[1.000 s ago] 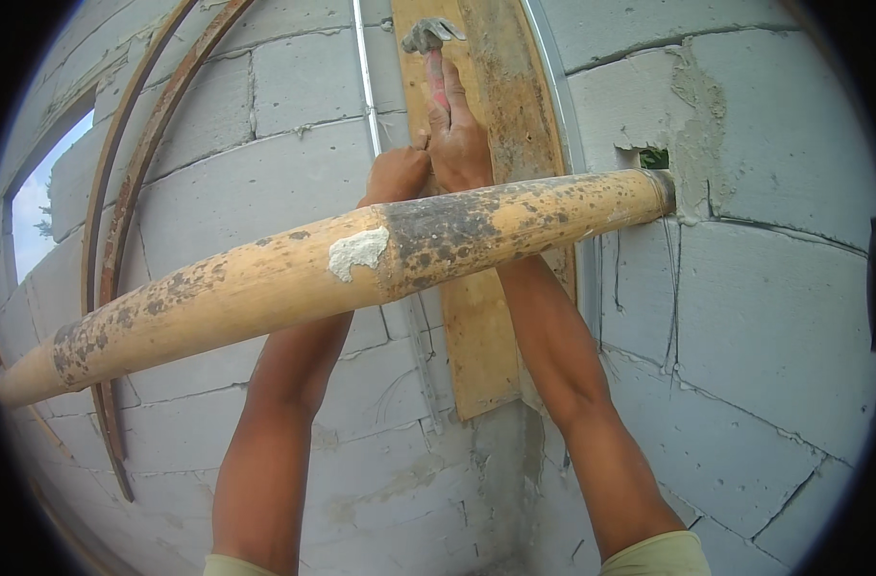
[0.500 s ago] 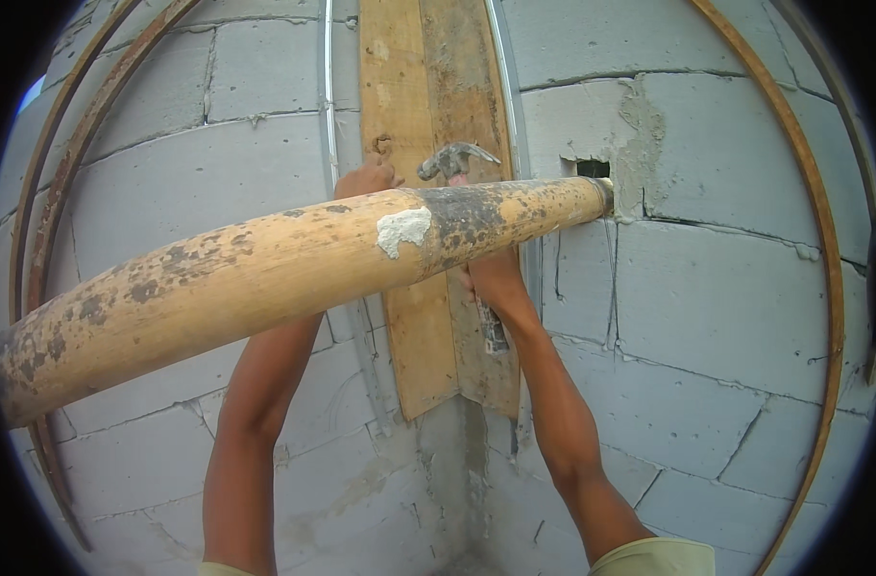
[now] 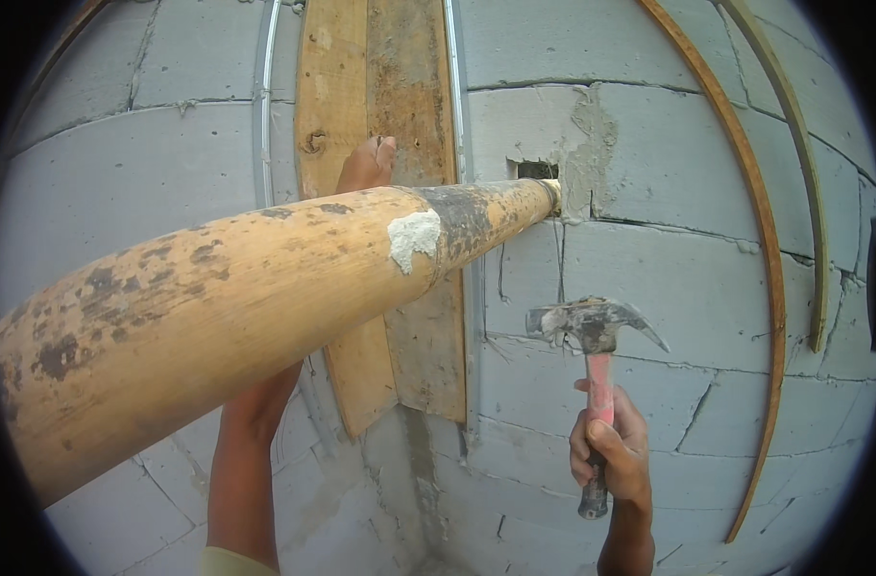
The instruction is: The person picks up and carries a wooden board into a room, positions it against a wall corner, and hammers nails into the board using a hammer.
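Note:
A claw hammer [image 3: 601,384] with a red and black handle and a mortar-smeared head is upright in my right hand [image 3: 619,444], fingers wrapped round the grip. It stands out to the right of the corner, apart from the boards. My left hand [image 3: 369,161] reaches up behind a thick bamboo pole [image 3: 294,259], its fingertips pinched together against the wooden boards [image 3: 332,106] set upright in the corner. Whatever those fingers hold is too small to make out. The pole hides the left wrist and part of the forearm.
Grey block walls [image 3: 669,288] meet in the corner behind the boards. Metal strips [image 3: 267,106] run up both sides of the boards. The pole's far end lies by a square hole [image 3: 537,170]. Long thin wooden strips [image 3: 766,230] lean at the right.
My right hand has swung the hammer away from the boards, down and to the right. The left hand stays at the boards. The view has shifted to the right.

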### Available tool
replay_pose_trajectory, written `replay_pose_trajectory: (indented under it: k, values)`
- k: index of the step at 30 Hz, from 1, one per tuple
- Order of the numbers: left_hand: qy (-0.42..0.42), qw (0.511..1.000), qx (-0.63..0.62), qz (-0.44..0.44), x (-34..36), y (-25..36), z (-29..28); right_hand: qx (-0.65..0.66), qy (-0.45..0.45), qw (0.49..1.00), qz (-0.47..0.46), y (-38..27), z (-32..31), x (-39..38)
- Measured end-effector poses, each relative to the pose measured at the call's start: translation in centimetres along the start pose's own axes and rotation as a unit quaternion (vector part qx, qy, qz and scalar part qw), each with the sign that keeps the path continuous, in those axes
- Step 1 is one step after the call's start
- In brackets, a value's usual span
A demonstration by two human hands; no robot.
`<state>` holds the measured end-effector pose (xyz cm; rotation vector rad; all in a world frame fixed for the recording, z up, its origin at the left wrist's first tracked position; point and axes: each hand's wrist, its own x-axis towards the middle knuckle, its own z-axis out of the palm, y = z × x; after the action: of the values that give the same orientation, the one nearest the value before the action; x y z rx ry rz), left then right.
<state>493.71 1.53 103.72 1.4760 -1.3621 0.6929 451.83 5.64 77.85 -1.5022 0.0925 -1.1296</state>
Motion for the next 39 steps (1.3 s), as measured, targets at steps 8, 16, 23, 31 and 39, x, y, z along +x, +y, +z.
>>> replay_pose_trajectory:
  k: [8, 16, 23, 31, 39]
  values:
    - [0.081, 0.945, -0.309, -0.071, 5.5, 3.2, -0.7, -0.257, 0.142, 0.910, -0.293, -11.6, 1.2, 6.3]
    - [0.107, 0.941, -0.321, 0.019, 7.1, 6.2, 0.0, -0.498, 0.087, 0.710, -0.489, -17.3, 1.8, 14.7]
    - [0.167, 0.926, -0.339, -0.022, 7.7, 8.5, 1.1, -0.600, 0.008, 0.650, -0.466, -22.4, 8.2, 17.1]
    - [0.236, 0.906, -0.345, 0.061, 7.9, 6.3, 1.4, -0.509, -0.096, 0.691, -0.505, -22.2, 12.3, 22.3]
    - [0.177, 0.927, -0.326, 0.057, 8.0, 5.5, 2.3, -0.642, 0.012, 0.632, -0.434, -19.7, 13.1, 29.5]
